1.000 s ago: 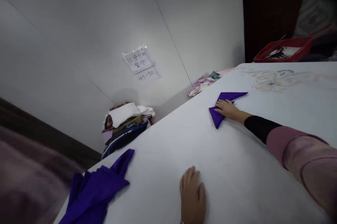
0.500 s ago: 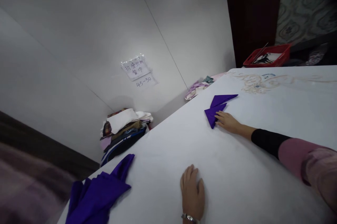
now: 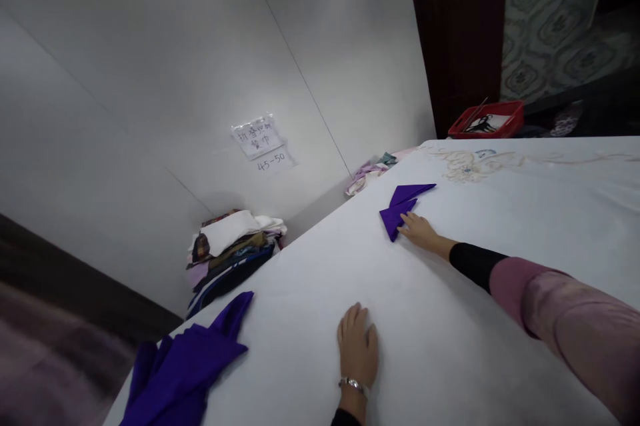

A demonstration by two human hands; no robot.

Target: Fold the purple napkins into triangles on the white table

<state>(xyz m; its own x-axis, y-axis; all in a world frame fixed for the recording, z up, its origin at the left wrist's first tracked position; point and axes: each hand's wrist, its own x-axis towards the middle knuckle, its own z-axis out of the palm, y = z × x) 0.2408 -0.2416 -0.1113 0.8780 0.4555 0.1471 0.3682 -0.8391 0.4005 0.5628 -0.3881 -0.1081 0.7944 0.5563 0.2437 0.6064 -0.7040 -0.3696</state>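
On the white cloth of the table (image 3: 295,293), my left hand (image 3: 357,349) lies palm down with its fingers stretched out and a bracelet at the wrist; it holds nothing. My right hand (image 3: 420,231) is reached out far across the table, palm down, its fingertips touching the edge of a folded purple napkin (image 3: 393,218). Its fingers are extended rather than wrapped round the cloth. Just behind that one lies another pointed purple piece (image 3: 413,193); I cannot tell whether both belong to one napkin. Several loosely heaped purple napkins (image 3: 190,369) are at the table's near left.
A stack of folded clothes (image 3: 233,253) stands beyond the table's left edge, against the white wall. More cloths (image 3: 370,173) lie farther along that edge. A red basket (image 3: 500,121) with dark items is past the far end. Paper notes (image 3: 260,139) hang on the wall.
The view has turned slightly right, so things appear farther left. Little else differs: my right hand is still at the folded napkin, and my left hand still rests flat.
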